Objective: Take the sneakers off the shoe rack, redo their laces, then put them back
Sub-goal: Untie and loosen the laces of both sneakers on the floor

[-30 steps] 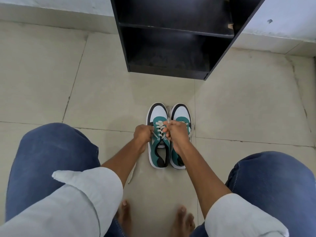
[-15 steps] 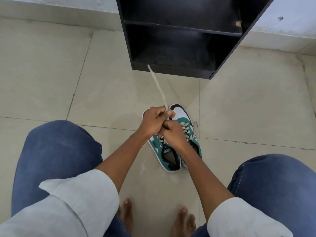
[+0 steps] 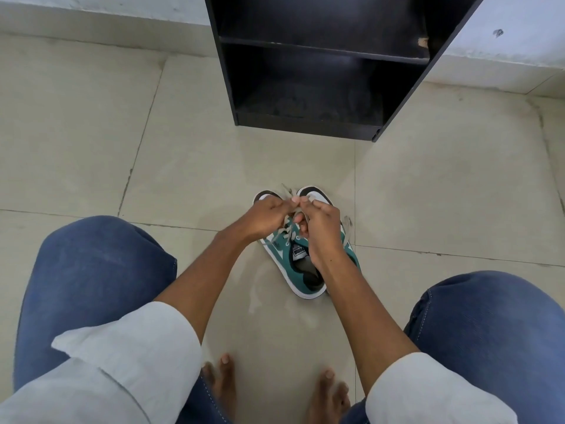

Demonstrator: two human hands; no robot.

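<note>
Your left hand [image 3: 269, 217] and right hand [image 3: 321, 228] meet knuckle to knuckle over the sneakers [image 3: 302, 258], both arms stretched fwd & down from rolled-up pale sleeves [image 3: 131, 347]. Left hand: fingers curled in, thumb and forefinger pinched shut on the lace [image 3: 287, 194], a frayed bit sticking up just past the fingertips. Right hand: also curled closed, thumb tip touching the left's, fingers hooked around lace strands below; wrist crosses over the right shoe's opening.

Sneakers sit side by side on the floor [image 3: 428, 194], touching, toes pointing at the shoe rack [image 3: 321, 71], roughly mid-floor between your knees and the rack's front edge, well apart from it. Teal uppers w/ a suede-like matte look, white rubber sole rim, black-and-white toe caps, dark lining inside, white tongue label w/ black print. Laces flat, off-white, woven; one loose end lies to the right of the right shoe.

Rack: black, boxy, flat board panels, two open shelves visible, chipped spot at right end of the upper shelf edge. It stands against the pale wall [image 3: 91, 7].

Floor is big beige tiles, smooth, slightly smudged, thin dark grout lines. Blue denim knees [image 3: 91, 270] on both sides, bare toes [image 3: 226, 381] at the near edge.
</note>
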